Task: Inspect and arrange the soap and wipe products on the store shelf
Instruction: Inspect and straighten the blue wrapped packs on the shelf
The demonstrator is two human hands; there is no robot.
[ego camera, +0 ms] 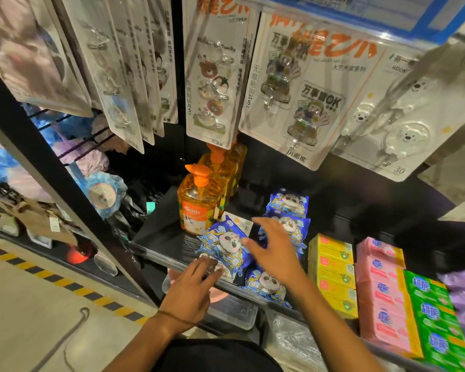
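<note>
On the black shelf [161,232] lie several blue wipe packs with a panda print. One pack [224,244] sits tilted at the shelf's front edge. My left hand [192,285] touches its near edge with straight fingers. Spread open, my right hand [273,249] hovers over the wipe packs [287,204] to the right, holding nothing. Orange soap pump bottles [196,202] stand in a row behind the tilted pack. Yellow [332,272], pink [381,291] and green soap boxes [432,310] are stacked in rows on the right.
Hanging cards of adhesive hooks [293,87] dangle low over the shelf's back. Bath sponges [102,191] fill the bay to the left. Clear plastic containers [234,310] sit on the lower shelf. A yellow-black striped line [46,273] marks the floor at left.
</note>
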